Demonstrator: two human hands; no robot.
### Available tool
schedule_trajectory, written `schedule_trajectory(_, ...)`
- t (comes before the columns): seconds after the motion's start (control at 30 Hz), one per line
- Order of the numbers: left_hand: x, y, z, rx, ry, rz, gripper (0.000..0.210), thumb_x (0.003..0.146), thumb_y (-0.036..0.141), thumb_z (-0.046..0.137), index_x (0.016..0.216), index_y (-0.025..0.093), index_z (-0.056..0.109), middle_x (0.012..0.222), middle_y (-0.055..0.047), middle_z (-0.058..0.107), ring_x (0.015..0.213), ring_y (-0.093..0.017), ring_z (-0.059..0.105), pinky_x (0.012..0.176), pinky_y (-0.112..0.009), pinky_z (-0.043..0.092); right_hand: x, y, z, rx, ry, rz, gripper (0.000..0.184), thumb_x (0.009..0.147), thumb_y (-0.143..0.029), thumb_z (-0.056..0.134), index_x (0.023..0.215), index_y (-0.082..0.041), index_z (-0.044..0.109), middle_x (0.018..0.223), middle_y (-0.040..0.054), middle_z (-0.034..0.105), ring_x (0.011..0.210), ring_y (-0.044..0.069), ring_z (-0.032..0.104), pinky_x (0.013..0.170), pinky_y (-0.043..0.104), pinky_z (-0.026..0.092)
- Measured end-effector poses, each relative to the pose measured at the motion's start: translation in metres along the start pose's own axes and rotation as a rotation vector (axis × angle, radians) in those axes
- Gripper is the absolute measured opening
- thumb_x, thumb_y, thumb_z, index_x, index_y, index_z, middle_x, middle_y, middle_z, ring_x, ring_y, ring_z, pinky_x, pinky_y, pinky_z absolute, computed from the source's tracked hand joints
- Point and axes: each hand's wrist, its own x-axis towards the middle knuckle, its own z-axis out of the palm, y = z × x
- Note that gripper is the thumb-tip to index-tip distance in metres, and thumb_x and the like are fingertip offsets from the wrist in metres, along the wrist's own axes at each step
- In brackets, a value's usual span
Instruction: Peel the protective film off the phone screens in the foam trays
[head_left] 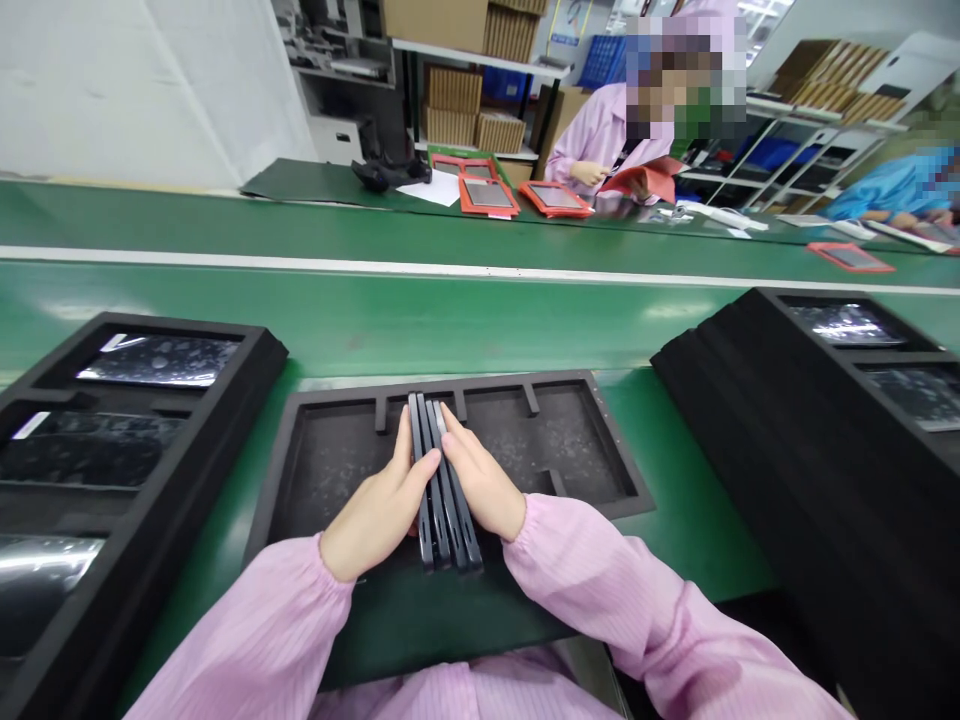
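Devices (442,490), four by the look of their edges, stand on edge in a tight bunch between two palms, above the middle of the near edge of the middle tray (626,450), their lower ends pointing to the worktop's (697,500) near edge. At the worktop's left edge sits the left tray (201,430), with screens (161,360) lying face up in its pockets; elbow and sleeve do best to stay off its right rim. Next comes the left hand (379,510), pressed flat on the bunch's left side with the thumb laid across the top edges; that thumb should serve well to stop an inner piece rising. Between the palms, the squeeze ought to be firm and even, since the inner pieces seem held by friction alone and a lopsided push could let one slide out or rub its neighbour. Whether their undersides touch the tray cannot be told. From the other side the right hand (476,470) is clamped on the same bunch, fingers straight; matching the left in height should stop the bunch twisting. Toward the worktop's right edge rises the right stack (795,430), well apart from the right hand.
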Motion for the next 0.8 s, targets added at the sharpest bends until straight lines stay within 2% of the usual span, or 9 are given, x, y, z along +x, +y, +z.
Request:
schedule_trajectory(0.07,0.007,0.003,-0.005,0.045,-0.015,0.005,0.079,0.092,0.068,0.027,0.153,0.033,-0.01,0.08,0.001,0.07,0.051,-0.019,0.061,0.064,-0.031,0.049,0.007,0.004,-0.002,0.059,0.015,-0.023,0.071,0.097,-0.058,0.033,0.153,-0.016,0.029,0.152,0.0087,0.035,0.144,0.023,0.03,0.123,0.041,0.016)
schedule_trajectory(0.13,0.013,0.001,-0.008,0.049,-0.031,-0.003,0.079,0.093,0.067,0.027,0.154,0.033,-0.009,0.075,0.001,0.069,0.053,-0.021,0.062,0.064,-0.032,0.049,0.011,0.008,-0.004,0.08,0.012,-0.04,0.072,0.096,-0.06,0.033,0.152,-0.015,0.031,0.152,0.0091,0.035,0.143,0.022,0.03,0.123,0.041,0.017)
schedule_trajectory(0.2,0.017,-0.004,-0.008,0.024,-0.033,0.001,0.077,0.093,0.066,0.026,0.154,0.034,-0.009,0.087,-0.001,0.072,0.063,-0.023,0.067,0.068,-0.034,0.05,0.013,0.011,-0.004,0.07,0.005,-0.065,0.071,0.096,-0.059,0.034,0.152,-0.015,0.033,0.152,0.0093,0.037,0.143,0.022,0.032,0.122,0.041,0.019)
schedule_trajectory(0.27,0.02,-0.011,-0.006,0.01,-0.015,0.027,0.074,0.094,0.066,0.025,0.154,0.036,-0.007,0.11,-0.003,0.071,0.087,-0.027,0.07,0.081,-0.038,0.051,0.012,0.013,-0.004,0.062,0.008,-0.081,0.069,0.096,-0.058,0.035,0.151,-0.016,0.033,0.15,0.01,0.038,0.142,0.022,0.034,0.121,0.041,0.022)
schedule_trajectory(0.33,0.021,-0.018,-0.003,0.004,0.014,0.076,0.07,0.095,0.064,0.024,0.153,0.039,-0.004,0.136,-0.003,0.058,0.117,-0.029,0.061,0.098,-0.043,0.044,0.01,0.015,-0.003,0.076,0.025,-0.088,0.07,0.096,-0.059,0.035,0.15,-0.015,0.033,0.148,0.0112,0.04,0.14,0.023,0.036,0.121,0.041,0.024)
schedule_trajectory(0.4,0.022,-0.023,0.002,-0.031,0.045,0.124,0.065,0.096,0.063,0.024,0.153,0.042,0.0,0.153,0.002,0.039,0.134,-0.028,0.047,0.11,-0.044,0.034,0.009,0.016,-0.001,0.099,0.044,-0.092,0.071,0.096,-0.06,0.035,0.15,-0.014,0.034,0.147,0.0124,0.042,0.139,0.023,0.038,0.12,0.041,0.024)
schedule_trajectory(0.5,0.023,-0.028,0.01,-0.152,0.062,0.159,0.063,0.096,0.064,0.025,0.152,0.044,0.004,0.159,0.009,0.023,0.144,-0.023,0.031,0.119,-0.04,0.022,0.007,0.018,0.001,0.118,0.061,-0.103,0.07,0.096,-0.06,0.035,0.149,-0.015,0.034,0.147,0.0122,0.041,0.14,0.022,0.036,0.121,0.04,0.023)
schedule_trajectory(0.6,0.024,-0.031,0.016,-0.256,0.067,0.19,0.065,0.096,0.062,0.028,0.153,0.041,0.005,0.162,0.011,0.012,0.149,-0.018,0.015,0.123,-0.035,0.012,0.007,0.019,0.002,0.123,0.058,-0.114,0.068,0.096,-0.059,0.035,0.149,-0.016,0.035,0.148,0.0118,0.04,0.14,0.021,0.035,0.121,0.041,0.022)
schedule_trajectory(0.8,0.024,-0.029,0.017,-0.297,0.067,0.209,0.066,0.098,0.055,0.031,0.155,0.033,0.006,0.162,0.006,0.012,0.15,-0.017,0.01,0.124,-0.034,0.005,0.006,0.019,0.001,0.134,0.053,-0.132,0.068,0.097,-0.058,0.035,0.15,-0.015,0.033,0.148,0.0129,0.039,0.14,0.02,0.035,0.121,0.041,0.023)
